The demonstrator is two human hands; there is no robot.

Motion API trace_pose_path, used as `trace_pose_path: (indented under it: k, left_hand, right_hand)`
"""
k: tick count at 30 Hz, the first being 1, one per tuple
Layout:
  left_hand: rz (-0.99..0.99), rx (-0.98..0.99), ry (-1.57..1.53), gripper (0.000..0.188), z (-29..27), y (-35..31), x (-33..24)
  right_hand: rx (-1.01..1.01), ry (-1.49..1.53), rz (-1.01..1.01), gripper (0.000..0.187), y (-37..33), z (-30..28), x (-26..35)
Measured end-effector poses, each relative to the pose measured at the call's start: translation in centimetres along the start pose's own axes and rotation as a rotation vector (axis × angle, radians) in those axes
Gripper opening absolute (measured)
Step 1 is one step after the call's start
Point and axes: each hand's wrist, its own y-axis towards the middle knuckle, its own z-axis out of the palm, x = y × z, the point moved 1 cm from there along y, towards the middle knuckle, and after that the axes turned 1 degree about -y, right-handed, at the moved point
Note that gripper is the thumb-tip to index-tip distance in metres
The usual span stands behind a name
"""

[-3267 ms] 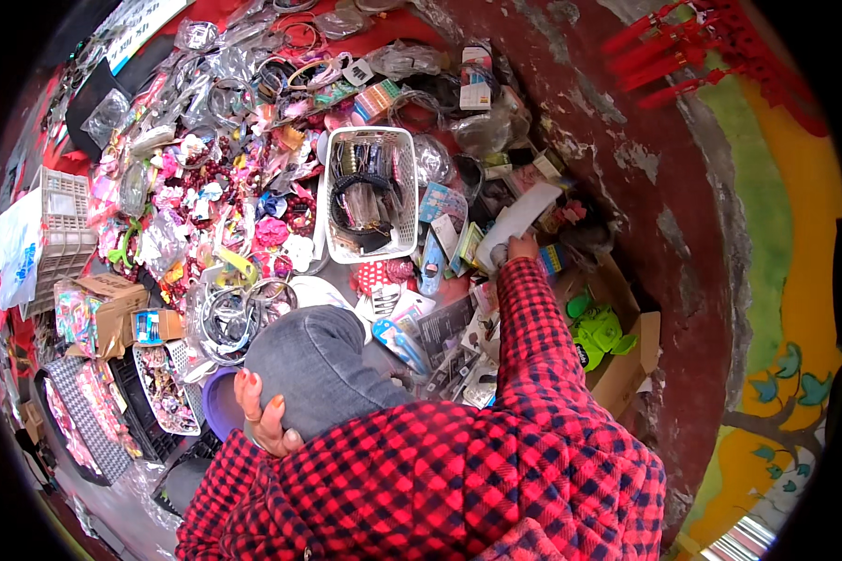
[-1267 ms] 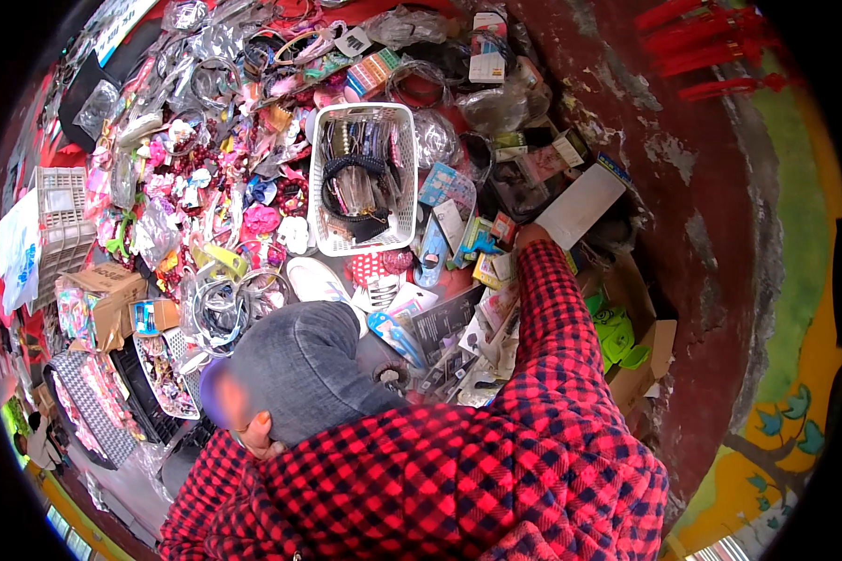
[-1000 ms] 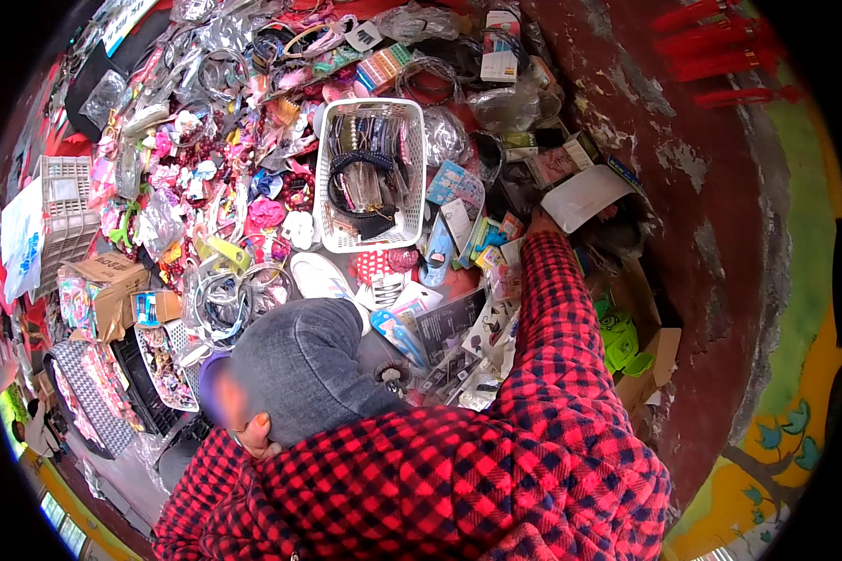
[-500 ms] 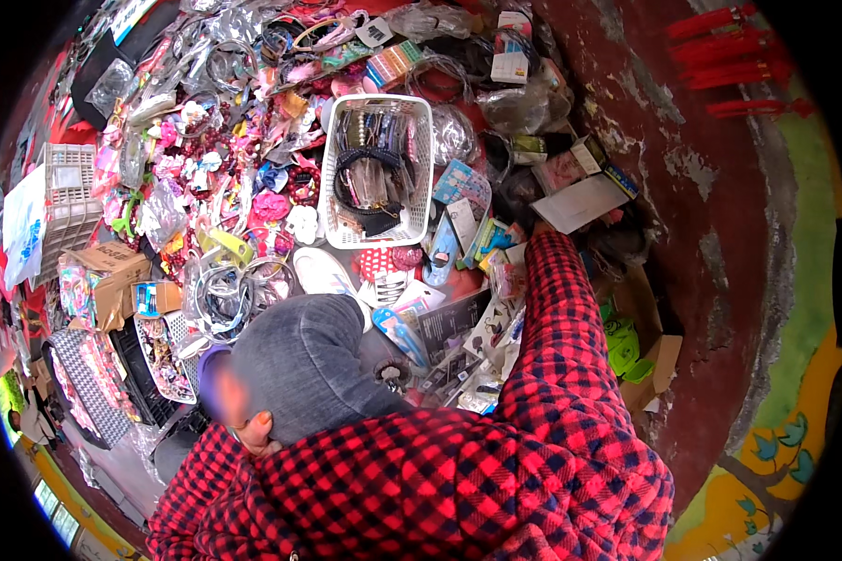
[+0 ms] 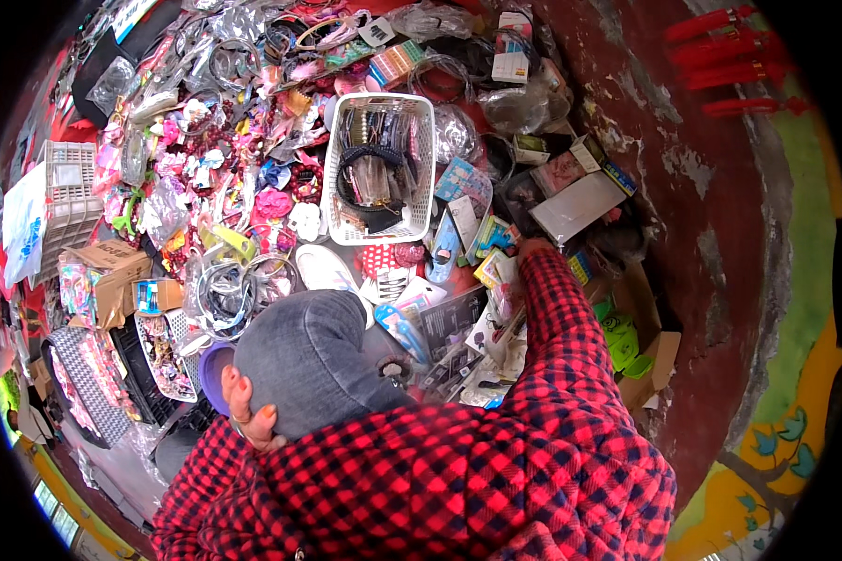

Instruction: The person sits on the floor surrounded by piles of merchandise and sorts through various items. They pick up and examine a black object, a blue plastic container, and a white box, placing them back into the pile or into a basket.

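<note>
Hands are mostly hidden: a person in a red-and-black checked shirt (image 5: 458, 477) and grey cap (image 5: 309, 360) fills the lower view, and whose arms these are is unclear. Right sleeve (image 5: 557, 327) stretches up into the clutter; right hand (image 5: 531, 247) shows only as a sliver at the cuff, and I can't tell its grip or whether it holds anything. It sits just below a flat grey-white package (image 5: 578, 204) and beside small yellow and blue packets (image 5: 492, 252). Left hand (image 5: 251, 411) rests against the cap's edge, fingers (image 5: 241, 400) curled, holding nothing visible. White plastic basket (image 5: 381, 168) of dark hair items sits up-left of the right hand, well apart. Pink and red hair accessories (image 5: 253, 178) spread further left; green toy (image 5: 619, 337) lies to the right of the sleeve.
</note>
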Motion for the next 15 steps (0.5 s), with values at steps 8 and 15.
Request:
trace_pose_path:
  k: [8,15]
  left_hand:
    - [0.037,0.001,-0.011,0.05,0.0,-0.1,0.2]
    - [0.041,-0.088,-0.032,0.049,0.7,-0.1,0.1]
  right_hand:
    - [-0.013,0.016,0.014,0.031,0.1,-0.3,-0.4]
    - [0.014,-0.016,0.048,0.03,1.5,0.9,-0.1]
